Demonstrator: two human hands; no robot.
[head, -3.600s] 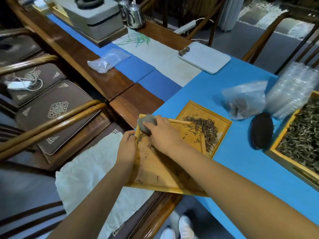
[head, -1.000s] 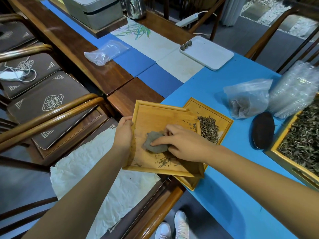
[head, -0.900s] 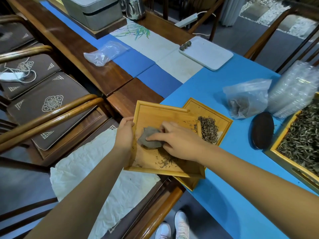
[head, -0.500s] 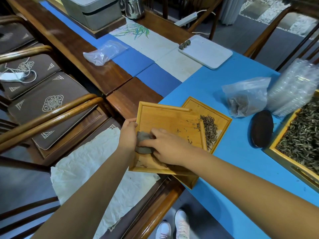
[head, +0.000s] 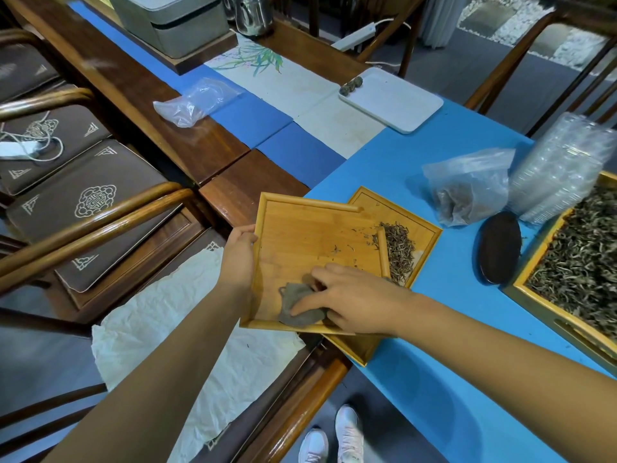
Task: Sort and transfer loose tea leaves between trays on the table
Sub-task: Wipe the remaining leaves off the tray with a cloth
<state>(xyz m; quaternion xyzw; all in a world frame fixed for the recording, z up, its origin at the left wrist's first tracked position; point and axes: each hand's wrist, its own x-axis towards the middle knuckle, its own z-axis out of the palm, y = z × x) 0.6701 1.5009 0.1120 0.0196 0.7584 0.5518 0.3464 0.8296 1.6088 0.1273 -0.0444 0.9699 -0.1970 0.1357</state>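
Observation:
My left hand [head: 238, 259] grips the left edge of a shallow bamboo tray [head: 300, 228], holding it partly over the table edge. It overlaps a second bamboo tray [head: 429, 225] lying on the blue cloth. My right hand [head: 354, 302] presses a crumpled grey cloth [head: 297, 295] against the upper tray's floor near its front rim. A few loose tea leaves [head: 337, 249] lie scattered on the upper tray. A small pile of tea leaves [head: 399, 253] sits in the lower tray, just past the upper tray's right rim.
A large wooden tray [head: 531, 297] full of tea stands at the right. Beside it are a dark oval dish [head: 499, 248], a plastic bag of tea [head: 467, 192] and stacked clear containers [head: 561, 168]. White paper [head: 173, 329] covers the chair below.
My right hand has slid the grey cloth from the tray's left edge down to its front rim. My left hand keeps its hold on the tray, which has barely shifted.

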